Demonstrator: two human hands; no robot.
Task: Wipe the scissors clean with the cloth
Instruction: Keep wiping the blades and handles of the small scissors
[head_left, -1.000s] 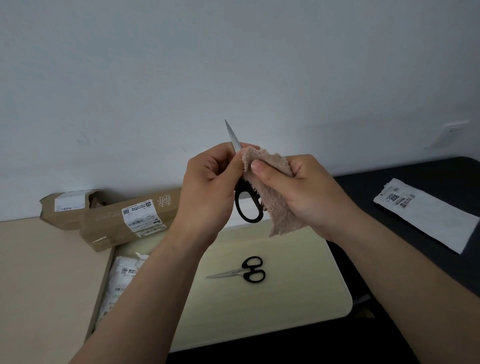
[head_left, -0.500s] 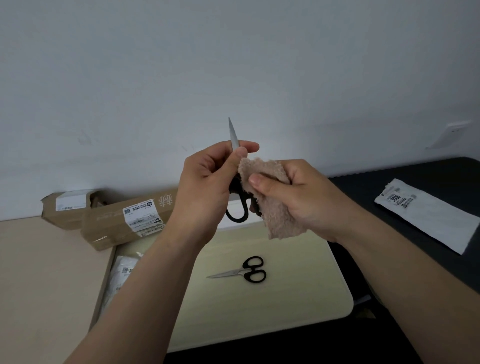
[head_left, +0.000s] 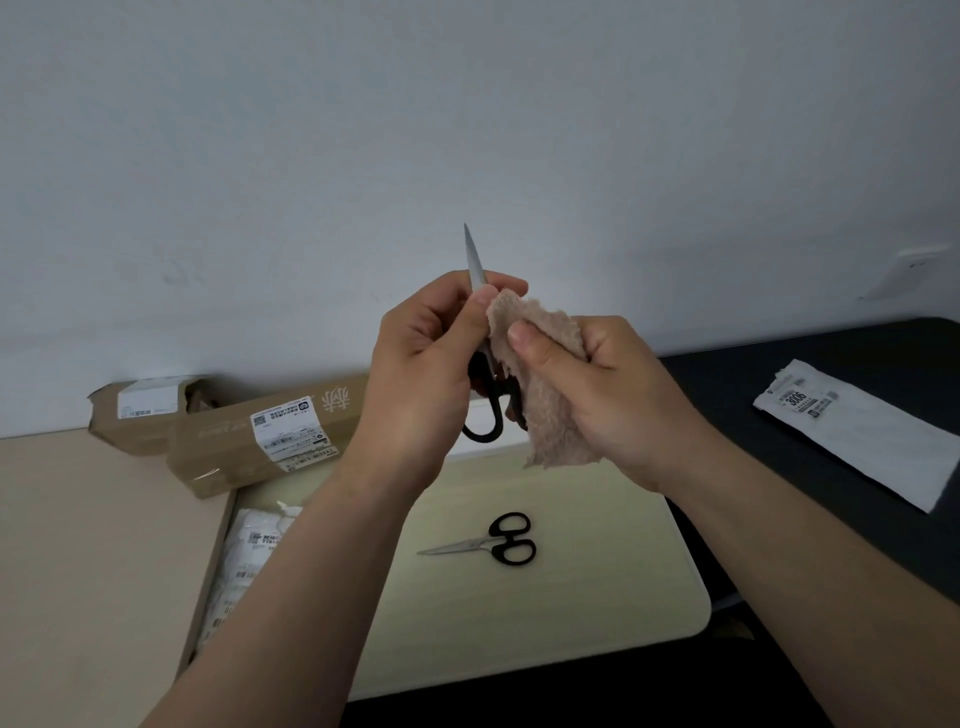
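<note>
- I see the scissors (head_left: 475, 260) near upright, tip pointing up
- My left grip (head_left: 421, 374) curls round them; right grip (head_left: 608, 395) pinches the cloth (head_left: 545, 410)
- The handles (head_left: 488, 423) are half hidden behind cloth

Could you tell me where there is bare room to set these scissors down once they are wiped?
Bare room lies on the pale board, between the spare scissors and its rounded right edge. The beige surface in front of the cardboard boxes is bare too. Crowded: the back left, with boxes and white bags.
</note>
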